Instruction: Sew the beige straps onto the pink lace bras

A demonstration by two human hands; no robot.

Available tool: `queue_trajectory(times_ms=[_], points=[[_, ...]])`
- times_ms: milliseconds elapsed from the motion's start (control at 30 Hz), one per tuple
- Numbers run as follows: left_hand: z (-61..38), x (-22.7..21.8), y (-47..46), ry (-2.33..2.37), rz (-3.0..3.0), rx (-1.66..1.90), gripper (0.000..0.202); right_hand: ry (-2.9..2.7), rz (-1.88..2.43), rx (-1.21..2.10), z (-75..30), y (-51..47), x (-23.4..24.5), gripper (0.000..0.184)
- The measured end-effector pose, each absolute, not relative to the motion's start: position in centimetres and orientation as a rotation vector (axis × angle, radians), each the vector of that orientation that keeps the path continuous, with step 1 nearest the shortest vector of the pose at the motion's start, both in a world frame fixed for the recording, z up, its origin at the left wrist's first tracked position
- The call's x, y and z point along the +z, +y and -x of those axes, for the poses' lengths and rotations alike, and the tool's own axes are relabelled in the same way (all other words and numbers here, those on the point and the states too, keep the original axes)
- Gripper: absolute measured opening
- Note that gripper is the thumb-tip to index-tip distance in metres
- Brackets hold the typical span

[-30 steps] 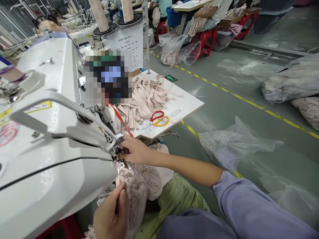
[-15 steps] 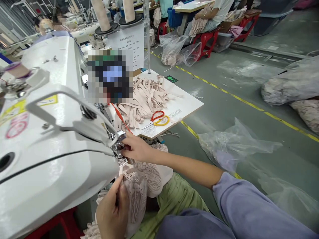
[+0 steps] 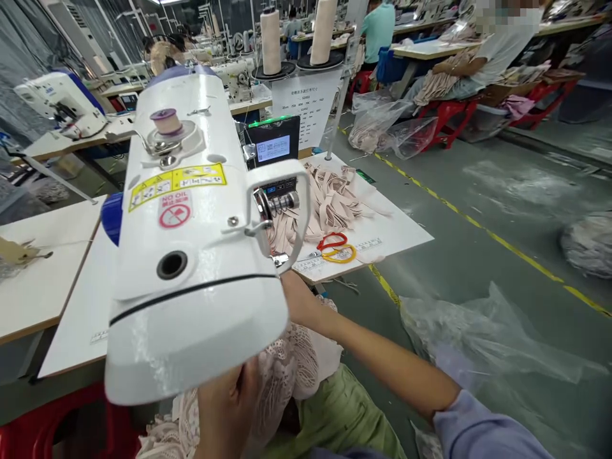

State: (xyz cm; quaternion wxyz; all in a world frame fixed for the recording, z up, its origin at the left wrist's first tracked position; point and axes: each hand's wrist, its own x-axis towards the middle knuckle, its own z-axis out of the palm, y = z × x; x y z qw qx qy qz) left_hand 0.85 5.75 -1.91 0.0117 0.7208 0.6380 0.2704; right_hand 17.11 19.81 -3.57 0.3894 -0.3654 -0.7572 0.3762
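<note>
Against the frame half a second earlier, the view has swung round to the left: the white sewing machine now stands farther right and covers the fingers of both hands, and a second machine shows at ten o'clock. The scissors still lie by the beige straps.

The lace garment sits at six o'clock, draped over the green-clad lap. Its long axis runs roughly from one to seven o'clock, the upper end beside the right hand, the lower beside the left hand. The hands are apart from each other; with the fingertips hidden, I cannot tell whether either is closed on the lace.

Toward one to two o'clock, a clear plastic bag holds beige cloth. At two o'clock a pink cloth hangs over a translucent tub. Another plastic bag lies on the floor at four o'clock, perhaps with something lilac inside.
</note>
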Motion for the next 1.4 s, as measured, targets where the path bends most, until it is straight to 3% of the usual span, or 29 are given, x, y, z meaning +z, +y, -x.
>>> queue_trajectory(times_ms=[900, 1400], points=[[-0.1, -3.5, 5.7, 2.083, -2.016, 0.911, 0.033, -1.89, 0.866, 0.981, -17.0, 20.6, -3.1, 0.024], [1.1, -0.9, 5.5, 2.189, -2.213, 0.81, 0.026, -1.861, 0.925, 0.892, -16.2, 20.1, -3.5, 0.012]])
